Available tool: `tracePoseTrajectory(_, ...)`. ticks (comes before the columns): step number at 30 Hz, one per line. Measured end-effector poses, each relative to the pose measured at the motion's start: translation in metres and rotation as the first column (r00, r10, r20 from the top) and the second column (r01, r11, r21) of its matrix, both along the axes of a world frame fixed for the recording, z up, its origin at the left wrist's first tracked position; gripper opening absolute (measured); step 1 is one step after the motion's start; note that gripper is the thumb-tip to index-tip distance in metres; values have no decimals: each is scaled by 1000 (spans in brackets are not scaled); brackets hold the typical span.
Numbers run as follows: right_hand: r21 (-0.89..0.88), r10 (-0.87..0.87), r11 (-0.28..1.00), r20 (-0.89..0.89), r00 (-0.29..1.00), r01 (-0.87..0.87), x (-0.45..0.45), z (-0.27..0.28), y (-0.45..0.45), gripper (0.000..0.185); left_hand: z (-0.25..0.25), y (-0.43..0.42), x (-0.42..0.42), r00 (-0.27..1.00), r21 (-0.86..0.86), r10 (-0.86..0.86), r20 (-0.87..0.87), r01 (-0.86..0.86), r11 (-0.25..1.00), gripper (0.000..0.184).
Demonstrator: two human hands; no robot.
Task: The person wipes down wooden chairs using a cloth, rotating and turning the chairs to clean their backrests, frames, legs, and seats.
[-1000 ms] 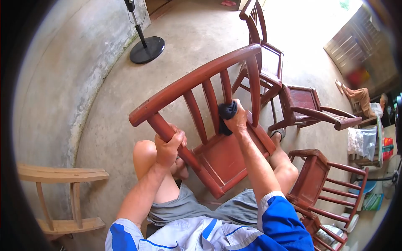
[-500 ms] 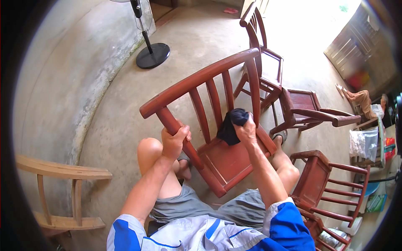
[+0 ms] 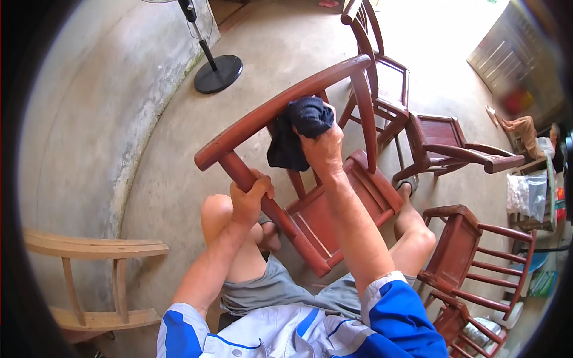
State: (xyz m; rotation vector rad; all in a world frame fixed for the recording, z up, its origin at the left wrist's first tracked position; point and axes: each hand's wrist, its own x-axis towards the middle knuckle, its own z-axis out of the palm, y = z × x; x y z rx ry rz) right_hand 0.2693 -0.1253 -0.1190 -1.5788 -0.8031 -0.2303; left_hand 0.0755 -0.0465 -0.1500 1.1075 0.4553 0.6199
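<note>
A reddish-brown wooden chair [image 3: 340,218] stands tilted between my knees, its slatted back toward the far side. My left hand [image 3: 250,197] is wrapped around the left post of the chair back. In my right hand [image 3: 322,146] is a bunched dark cloth [image 3: 289,143], held against the upper part of the back slats, just under the top rail [image 3: 274,113]. The cloth and hand cover much of the middle slats. Part of the cloth hangs down to the left of my fingers.
More reddish chairs stand to the right: one upright [image 3: 388,83], one lying over [image 3: 441,134], another [image 3: 453,247] near my right knee. A fan base [image 3: 218,74] stands by the wall. A pale wooden frame [image 3: 95,247] is at lower left. Bagged items [image 3: 528,194] sit far right.
My right hand has moved the cloth up and left, from near the seat to just below the top rail. The chair has shifted slightly; my left hand keeps its hold on the post.
</note>
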Motion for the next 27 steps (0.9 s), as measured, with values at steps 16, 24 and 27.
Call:
tracePoseTrajectory(16, -477, -210, 863, -35, 977, 169, -43, -159, -78, 55, 5, -8, 2, 1000, 7, 17, 24, -17, 1000, 13)
tracePoseTrajectory(24, -212, -151, 959, 172, 974, 186, -10, 4, -4, 54, 2, -6, 4, 999, 73, 40, -37, -37, 997, 9)
tracePoseTrajectory(27, -339, -167, 923, 73, 983, 182, -11, 44, 12, 50, 2, -1, 3, 997, 103, 58, -44, -53, 993, 8)
